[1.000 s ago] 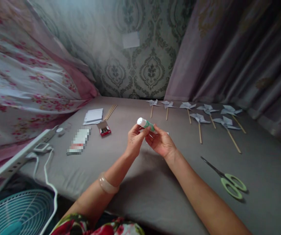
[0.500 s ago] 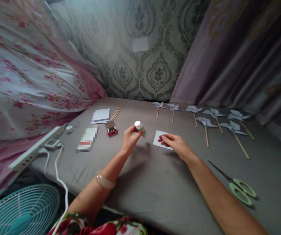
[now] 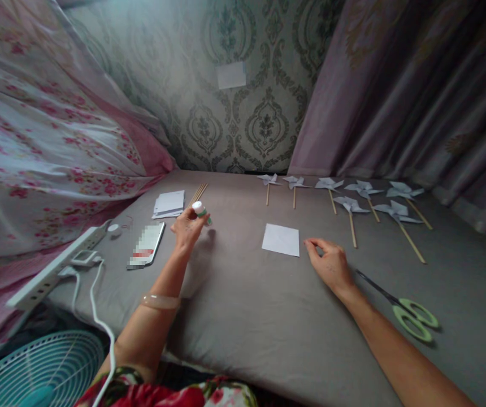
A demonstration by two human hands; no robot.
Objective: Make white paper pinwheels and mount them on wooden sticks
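My left hand point(image 3: 187, 227) is closed around a small glue stick point(image 3: 199, 208) with a white cap and a green label, held above the bed's left part. To the right, my right hand point(image 3: 328, 263) is low over the sheet, thumb and fingertips drawn together in a pinch. Whatever may be between those tips is too small to make out. Just left of these fingertips, and apart from them, a white square of paper point(image 3: 281, 240) lies flat. A stack of white paper point(image 3: 169, 203) and several wooden sticks point(image 3: 199, 193) lie beyond my left hand, which hides the small red box.
Several paper pinwheels on sticks point(image 3: 353, 229) lie at the back right. Green-handled scissors point(image 3: 415, 319) rest beside my right forearm. On the left are a phone point(image 3: 147, 244), a white power strip point(image 3: 59, 265) with cables, and a teal fan point(image 3: 39, 367) below the edge.
My left hand has moved left with the glue stick, now covering the red box. My right hand has come off the white square and shifted right. The view has turned slightly.
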